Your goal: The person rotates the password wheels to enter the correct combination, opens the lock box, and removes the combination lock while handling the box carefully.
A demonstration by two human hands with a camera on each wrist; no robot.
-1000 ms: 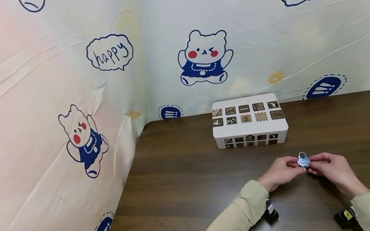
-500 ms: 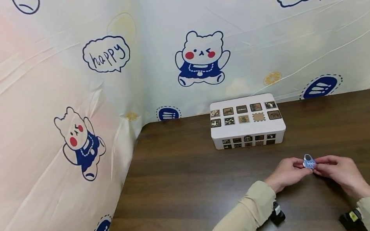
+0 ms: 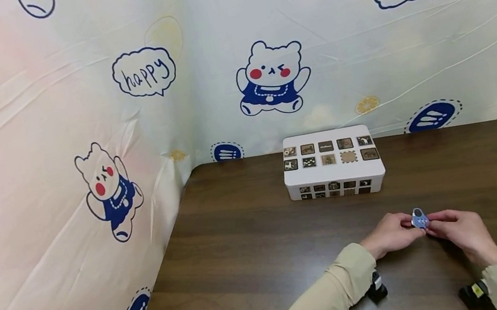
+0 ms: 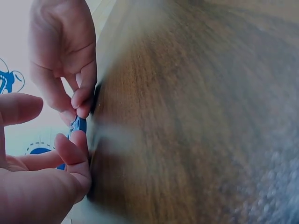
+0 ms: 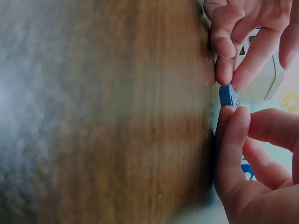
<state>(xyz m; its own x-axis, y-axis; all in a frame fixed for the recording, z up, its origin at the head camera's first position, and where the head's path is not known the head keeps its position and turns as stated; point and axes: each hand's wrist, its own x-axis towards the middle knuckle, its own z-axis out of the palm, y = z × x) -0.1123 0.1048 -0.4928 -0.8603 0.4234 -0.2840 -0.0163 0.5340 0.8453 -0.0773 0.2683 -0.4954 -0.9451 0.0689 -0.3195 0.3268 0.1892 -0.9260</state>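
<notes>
A small blue combination padlock (image 3: 419, 219) is held between both hands over the right part of the table, its shackle loop pointing away from the person. My left hand (image 3: 394, 232) pinches its left side with thumb and fingers. From the other side, my right hand (image 3: 463, 232) grips the right edge in the same way. In the left wrist view the blue padlock body (image 4: 79, 124) shows edge-on between the fingertips of the two hands. The right wrist view likewise has the padlock (image 5: 228, 96) close above the wood, partly covered by fingers.
A white rectangular tin box (image 3: 333, 163) with small square pictures stands at the back of the dark wooden table (image 3: 241, 240). Behind and to the left hangs a printed cloth (image 3: 216, 64) with bears and "happy" bubbles. Small black cameras sit at both wrists.
Both hands, with the padlock between them, have shifted slightly right and toward the person. The grip of each hand looks much the same, and the white box has stayed put.
</notes>
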